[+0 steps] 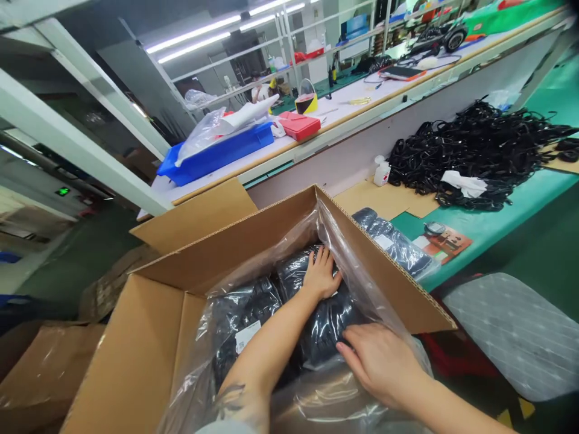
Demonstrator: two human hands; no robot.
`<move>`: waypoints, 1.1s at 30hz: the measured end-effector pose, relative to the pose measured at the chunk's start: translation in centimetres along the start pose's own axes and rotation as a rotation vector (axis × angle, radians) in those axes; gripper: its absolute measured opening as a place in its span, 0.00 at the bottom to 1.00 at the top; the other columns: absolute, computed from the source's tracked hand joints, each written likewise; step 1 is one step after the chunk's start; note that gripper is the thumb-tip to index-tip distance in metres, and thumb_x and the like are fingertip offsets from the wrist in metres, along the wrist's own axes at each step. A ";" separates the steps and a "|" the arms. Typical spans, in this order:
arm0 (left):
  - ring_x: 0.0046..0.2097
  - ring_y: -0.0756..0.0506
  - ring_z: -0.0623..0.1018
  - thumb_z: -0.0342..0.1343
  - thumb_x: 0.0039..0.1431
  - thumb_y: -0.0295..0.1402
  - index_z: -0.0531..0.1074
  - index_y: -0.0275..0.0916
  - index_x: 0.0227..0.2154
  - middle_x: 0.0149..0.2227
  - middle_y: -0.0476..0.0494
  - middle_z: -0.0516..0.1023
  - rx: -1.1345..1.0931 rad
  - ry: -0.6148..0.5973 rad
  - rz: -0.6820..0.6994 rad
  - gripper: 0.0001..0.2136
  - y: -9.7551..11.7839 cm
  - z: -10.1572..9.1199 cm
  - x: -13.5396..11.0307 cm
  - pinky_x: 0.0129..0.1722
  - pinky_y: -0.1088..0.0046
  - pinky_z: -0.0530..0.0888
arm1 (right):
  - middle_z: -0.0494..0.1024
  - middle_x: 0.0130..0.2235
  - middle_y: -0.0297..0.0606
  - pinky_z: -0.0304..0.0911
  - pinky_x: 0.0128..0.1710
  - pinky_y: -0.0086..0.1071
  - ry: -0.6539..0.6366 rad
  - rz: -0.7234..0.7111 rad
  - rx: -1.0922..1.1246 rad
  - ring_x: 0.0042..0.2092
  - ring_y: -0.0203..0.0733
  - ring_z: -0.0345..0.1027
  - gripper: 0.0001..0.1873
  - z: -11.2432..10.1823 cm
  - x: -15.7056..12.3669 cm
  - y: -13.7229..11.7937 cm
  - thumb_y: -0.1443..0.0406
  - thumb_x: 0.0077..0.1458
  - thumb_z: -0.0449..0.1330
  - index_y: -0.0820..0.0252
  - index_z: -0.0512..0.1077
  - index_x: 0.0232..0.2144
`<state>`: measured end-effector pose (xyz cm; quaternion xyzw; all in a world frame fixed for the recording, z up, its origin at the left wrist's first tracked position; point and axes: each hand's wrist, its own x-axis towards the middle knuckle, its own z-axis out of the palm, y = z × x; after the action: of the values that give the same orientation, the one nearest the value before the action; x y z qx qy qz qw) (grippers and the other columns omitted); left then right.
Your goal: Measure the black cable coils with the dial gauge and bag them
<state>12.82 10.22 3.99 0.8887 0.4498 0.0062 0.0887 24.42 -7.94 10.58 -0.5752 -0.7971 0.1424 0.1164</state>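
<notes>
A large open cardboard box [140, 337] lined with a clear plastic bag [357, 271] stands in front of me. Inside lie clear-wrapped packages of black items; the left package [248, 301] bears a white label [247, 336]. My left hand [322, 274] reaches deep into the box, its spread fingers lying flat on the right package [330, 322]. Nearer to me, my right hand [380, 358] rests with fingers extended at the near end of that same package, beside the liner's edge. Neither hand grasps anything I can see.
A green table [538, 202] on the right carries a heap of black cords [474, 150], a white bottle [381, 170] and another wrapped package [393, 241]. Behind the box runs a bench with a blue tray [221, 154] and red case [300, 125]. A stool [515, 331] stands right.
</notes>
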 end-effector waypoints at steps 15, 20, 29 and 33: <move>0.72 0.31 0.48 0.46 0.62 0.51 0.50 0.26 0.68 0.71 0.26 0.50 -0.019 -0.010 0.049 0.40 4.4 1.6 -4.3 0.69 0.47 0.48 | 0.82 0.25 0.42 0.52 0.31 0.37 0.010 -0.055 -0.082 0.28 0.46 0.76 0.20 0.1 -1.1 -0.2 0.65 0.64 0.54 0.61 0.78 0.23; 0.72 0.31 0.48 0.45 0.64 0.50 0.50 0.25 0.68 0.70 0.25 0.53 0.028 0.013 0.044 0.38 4.4 1.7 -4.0 0.69 0.47 0.47 | 0.83 0.26 0.44 0.54 0.30 0.37 -0.004 -0.035 -0.104 0.29 0.49 0.77 0.22 -0.3 -1.2 -0.6 0.64 0.65 0.52 0.62 0.80 0.25; 0.70 0.40 0.56 0.42 0.70 0.37 0.57 0.39 0.67 0.68 0.40 0.62 0.152 -0.103 0.250 0.24 5.4 2.7 -8.0 0.69 0.52 0.55 | 0.83 0.30 0.51 0.59 0.31 0.37 -0.037 -0.028 -0.086 0.32 0.54 0.79 0.20 -0.8 -1.1 -0.6 0.64 0.65 0.52 0.65 0.81 0.29; 0.68 0.37 0.61 0.42 0.70 0.33 0.60 0.38 0.65 0.65 0.37 0.67 0.196 -0.114 0.282 0.23 5.4 3.6 -7.8 0.67 0.47 0.57 | 0.83 0.30 0.51 0.62 0.32 0.39 -0.068 -0.020 -0.082 0.32 0.54 0.79 0.19 -1.3 -1.3 -0.9 0.63 0.64 0.54 0.66 0.81 0.29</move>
<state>12.76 0.28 1.88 0.9462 0.3136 -0.0756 0.0255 24.50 -9.37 12.11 -0.5662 -0.8115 0.1280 0.0672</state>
